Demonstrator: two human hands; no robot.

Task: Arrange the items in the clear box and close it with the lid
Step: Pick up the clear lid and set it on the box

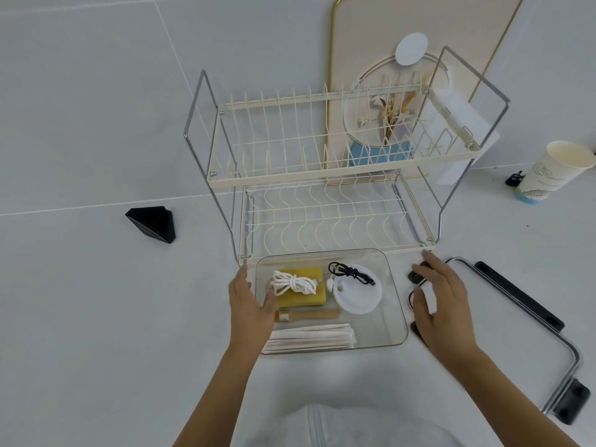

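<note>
Left hand (250, 304) flat, fingers straight, against clear box (392, 327) left wall; right hand (442, 301) spread, relaxed, resting on lid (519, 298) edge beside box.

Dish rack (338, 174) hems the clear box (392, 317) at its far edge — open above, lid (503, 324) lying right.

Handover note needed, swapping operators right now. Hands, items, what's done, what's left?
Left hand: flat against the clear box's left wall, thumb over the rim.
Right hand: fingers spread over the lid's left edge; contact unclear.
In box: sponge under white cord, white disc under black cable, small brush, paper-wrapped sticks.
Done: items look arranged.
Left: place the lid, which lies right of the box, and close.
</note>
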